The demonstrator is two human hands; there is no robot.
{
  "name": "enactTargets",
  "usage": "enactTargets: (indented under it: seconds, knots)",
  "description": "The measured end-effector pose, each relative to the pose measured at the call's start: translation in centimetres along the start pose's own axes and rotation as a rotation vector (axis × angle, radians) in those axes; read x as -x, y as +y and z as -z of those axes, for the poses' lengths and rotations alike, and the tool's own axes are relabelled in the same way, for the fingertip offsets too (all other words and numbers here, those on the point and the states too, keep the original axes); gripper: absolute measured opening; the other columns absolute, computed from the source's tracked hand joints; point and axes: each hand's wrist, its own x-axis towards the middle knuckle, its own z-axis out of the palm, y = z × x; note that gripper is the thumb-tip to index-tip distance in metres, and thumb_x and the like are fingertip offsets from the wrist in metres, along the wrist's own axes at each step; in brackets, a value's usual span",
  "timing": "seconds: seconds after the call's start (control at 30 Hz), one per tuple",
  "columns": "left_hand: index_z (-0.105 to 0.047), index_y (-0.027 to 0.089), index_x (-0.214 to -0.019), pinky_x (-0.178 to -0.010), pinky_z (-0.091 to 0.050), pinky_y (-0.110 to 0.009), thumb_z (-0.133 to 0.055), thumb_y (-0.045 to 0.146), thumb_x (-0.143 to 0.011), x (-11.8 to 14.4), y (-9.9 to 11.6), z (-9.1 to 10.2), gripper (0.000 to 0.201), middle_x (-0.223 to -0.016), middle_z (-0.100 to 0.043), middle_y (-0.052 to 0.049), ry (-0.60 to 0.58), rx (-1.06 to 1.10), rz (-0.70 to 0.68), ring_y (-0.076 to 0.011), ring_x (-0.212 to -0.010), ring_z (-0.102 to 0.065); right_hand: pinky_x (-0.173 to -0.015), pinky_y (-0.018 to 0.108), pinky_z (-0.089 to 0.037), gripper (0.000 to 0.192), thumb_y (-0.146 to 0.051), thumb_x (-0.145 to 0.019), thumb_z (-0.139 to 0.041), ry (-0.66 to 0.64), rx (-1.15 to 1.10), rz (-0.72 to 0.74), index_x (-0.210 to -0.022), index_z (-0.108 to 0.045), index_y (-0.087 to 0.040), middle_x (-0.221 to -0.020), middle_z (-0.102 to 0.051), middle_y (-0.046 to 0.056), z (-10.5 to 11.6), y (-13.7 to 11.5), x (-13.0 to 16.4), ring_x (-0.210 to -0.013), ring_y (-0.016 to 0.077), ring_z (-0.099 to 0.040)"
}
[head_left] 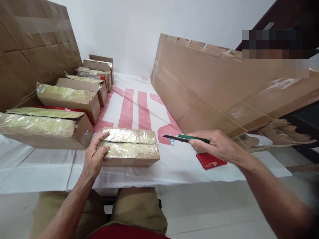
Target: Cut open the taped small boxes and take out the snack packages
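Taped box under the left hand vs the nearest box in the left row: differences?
The small tape-covered cardboard box has both flaps shut, with a slit along the seam; the long open cardboard box has its flaps raised. The small box is shorter and lies alone under the left hand; the long box heads a row, untouched. The right hand holds a green-handled cutter. Both boxes are brown card under glossy tape.

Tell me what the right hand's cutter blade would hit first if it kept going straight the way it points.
The right hand holds a green cutter with its tip aimed left, toward the taped box under the left hand. Only bare white sheet lies between, so that box's right end probably comes first, though depth is unclear.
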Motion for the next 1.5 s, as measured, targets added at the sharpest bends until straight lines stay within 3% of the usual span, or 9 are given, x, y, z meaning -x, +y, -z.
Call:
enactTargets:
  seconds: [0.13, 0.27, 0.37, 0.53, 0.67, 0.87, 1.13, 1.27, 1.5]
  knots:
    - [-0.063, 0.021, -0.141, -0.126, -0.037, -0.049, -0.07, 0.04, -0.081, 0.9, 0.2, -0.2, 0.063, -0.152, -0.06, -0.011, 0.077, 0.012, -0.067, -0.0329, -0.144, -0.054, -0.084, 0.036, -0.057, 0.046, -0.046, -0.104, -0.044, 0.236, -0.121, -0.164, -0.12, -0.077, -0.02, -0.114, -0.081, 0.008, -8.4, 2.1, 2.2, -0.101, 0.0267, -0.075]
    - [-0.056, 0.02, -0.147, -0.121, -0.042, -0.051, -0.073, 0.051, -0.085, 2.6, 0.0, 0.6, 0.072, -0.15, -0.061, -0.015, 0.129, 0.036, -0.035, -0.0327, -0.138, -0.059, -0.088, 0.04, -0.056, 0.041, -0.036, -0.104, -0.044, 0.321, 0.096, -0.18, -0.127, -0.074, -0.019, -0.11, -0.078, 0.013, -18.1, 2.7, 2.2, -0.101, 0.0287, -0.073]
    - [-0.067, 0.019, -0.133, -0.119, -0.045, -0.053, -0.075, 0.053, -0.084, 3.7, 0.1, 1.5, 0.06, -0.146, -0.065, -0.016, 0.138, -0.094, -0.035, -0.0345, -0.135, -0.061, -0.085, 0.044, -0.054, 0.039, -0.035, -0.104, -0.048, 0.309, 0.206, -0.144, -0.125, -0.074, -0.017, -0.105, -0.077, 0.015, -21.2, 2.7, 1.7, -0.098, 0.0311, -0.071]
    - [-0.07, 0.021, -0.125, -0.12, -0.044, -0.05, -0.073, 0.047, -0.088, 4.8, 0.6, 1.4, 0.045, -0.144, -0.066, -0.014, 0.146, -0.163, -0.148, -0.031, -0.136, -0.061, -0.095, 0.046, -0.055, 0.039, -0.047, -0.105, -0.05, 0.42, -0.08, -0.076, -0.123, -0.074, -0.023, -0.122, -0.074, 0.013, -18.1, 1.0, 1.4, -0.114, 0.0304, -0.07]
    - [-0.065, 0.021, -0.123, -0.116, -0.047, -0.052, -0.078, 0.045, -0.084, 4.7, 0.7, 1.0, 0.048, -0.153, -0.06, -0.016, 0.121, 0.12, 0.012, -0.0329, -0.138, -0.06, -0.106, 0.045, -0.055, 0.04, -0.05, -0.104, -0.055, 0.489, -0.353, 0.027, -0.132, -0.069, -0.025, -0.138, -0.068, 0.013, -14.8, -3.2, 0.9, -0.129, 0.0287, -0.065]
    - [-0.06, 0.021, -0.085, -0.117, -0.046, -0.054, -0.082, 0.049, -0.081, 4.3, 0.6, 2.0, 0.035, -0.16, -0.053, -0.016, 0.02, 0.204, 0.058, -0.0355, -0.146, -0.053, -0.102, 0.046, -0.057, 0.032, -0.013, -0.098, -0.059, 0.629, -0.321, 0.269, -0.12, -0.073, -0.032, -0.139, -0.066, 0.01, -14.2, -6.9, 0.8, -0.127, 0.0261, -0.065]
    - [-0.075, 0.024, -0.091, -0.123, -0.04, -0.058, -0.065, 0.042, -0.096, 3.9, -2.1, 5.8, 0.022, -0.16, -0.055, -0.012, -0.214, 0.157, 0.011, -0.0347, -0.149, -0.051, -0.109, 0.056, -0.049, 0.052, -0.014, -0.086, -0.058, 0.315, -0.051, 0.48, -0.135, -0.067, -0.028, -0.145, -0.066, 0.011, -12.7, -6.6, 2.8, -0.141, 0.0333, -0.055]
    - [-0.077, 0.029, -0.11, -0.121, -0.043, -0.053, -0.063, 0.026, -0.095, 3.5, -0.4, 6.5, 0.021, -0.153, -0.062, -0.007, -0.124, 0.056, -0.187, -0.03, -0.145, -0.056, -0.105, 0.054, -0.05, 0.031, -0.033, -0.098, -0.061, 0.298, -0.03, 0.478, -0.126, -0.072, -0.027, -0.14, -0.07, 0.011, -11.9, -7.0, 2.5, -0.134, 0.0332, -0.06]
    - [-0.073, 0.025, -0.102, -0.102, -0.054, -0.042, -0.059, 0.007, -0.089, 3.2, 3.6, 2.8, 0.027, -0.11, -0.08, -0.004, -0.135, -0.295, -0.726, -0.0236, -0.115, -0.07, -0.105, 0.051, -0.052, 0.036, -0.038, -0.109, -0.047, 0.221, -0.021, 0.394, -0.128, -0.073, -0.023, -0.135, -0.074, 0.013, -10.2, -9.5, -1.0, -0.127, 0.0292, -0.065]
